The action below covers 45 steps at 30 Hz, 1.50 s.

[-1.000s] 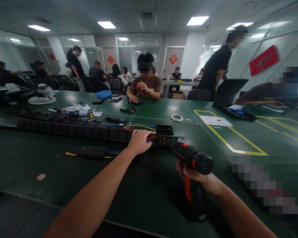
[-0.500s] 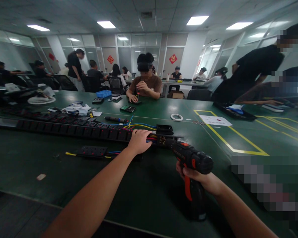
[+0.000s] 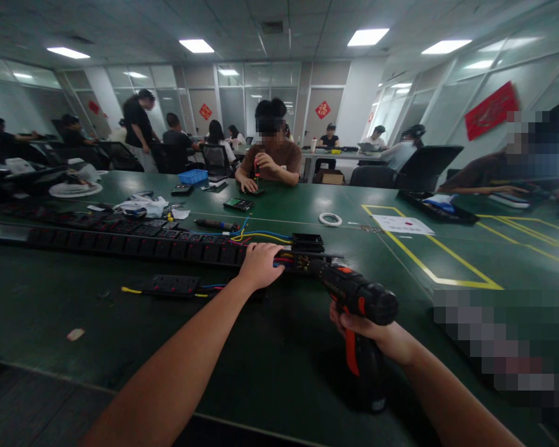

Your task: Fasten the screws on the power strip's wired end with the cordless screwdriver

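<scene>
A long black socket strip (image 3: 135, 244) lies across the green table. My left hand (image 3: 261, 267) is wrapped over its right part, beside red, blue and yellow wires. My right hand (image 3: 370, 329) grips a black and orange power drill (image 3: 358, 292). The drill's tip points left and meets the strip's open right end, where small brass-coloured parts show. Behind that end sits a small black frame (image 3: 307, 241). A short black socket piece (image 3: 174, 284) with wires lies in front of the strip, left of my left forearm.
Beyond the strip are a black screwdriver-like tool (image 3: 215, 225), a white ring (image 3: 330, 219), a blue basket (image 3: 192, 176) and white cloth (image 3: 144, 206). A paper sheet (image 3: 403, 225) lies on yellow tape at right. A person (image 3: 272, 155) works across the table.
The standing person at the right has left the view, baring a chair and a red wall sign. My hands and the drill hold nearly the same place.
</scene>
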Available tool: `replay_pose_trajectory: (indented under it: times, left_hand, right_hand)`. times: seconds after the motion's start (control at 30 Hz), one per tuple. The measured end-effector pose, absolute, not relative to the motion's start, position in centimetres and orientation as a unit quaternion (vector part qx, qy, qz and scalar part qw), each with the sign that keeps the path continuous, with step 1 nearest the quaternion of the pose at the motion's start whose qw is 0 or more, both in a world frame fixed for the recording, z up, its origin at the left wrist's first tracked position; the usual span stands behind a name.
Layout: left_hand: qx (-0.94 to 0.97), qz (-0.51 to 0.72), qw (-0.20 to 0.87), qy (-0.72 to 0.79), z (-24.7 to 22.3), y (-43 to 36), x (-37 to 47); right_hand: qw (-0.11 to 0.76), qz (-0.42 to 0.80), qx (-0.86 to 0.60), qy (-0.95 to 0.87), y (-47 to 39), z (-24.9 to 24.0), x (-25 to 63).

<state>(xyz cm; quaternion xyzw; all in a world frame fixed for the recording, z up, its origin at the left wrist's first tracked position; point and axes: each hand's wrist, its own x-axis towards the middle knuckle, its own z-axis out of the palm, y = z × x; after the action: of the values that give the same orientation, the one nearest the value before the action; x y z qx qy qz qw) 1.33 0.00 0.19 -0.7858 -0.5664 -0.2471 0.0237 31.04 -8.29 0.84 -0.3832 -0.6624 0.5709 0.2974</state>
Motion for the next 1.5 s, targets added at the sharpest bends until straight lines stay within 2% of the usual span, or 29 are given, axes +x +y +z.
replay_pose_trajectory:
  times: [1.5]
  left_hand:
    - [-0.787, -0.24, 0.023, -0.568, 0.3, 0.0, 1.1]
  right_hand:
    - [0.299, 0.576, -0.367, -0.666, -8.7, 1.8, 30.5]
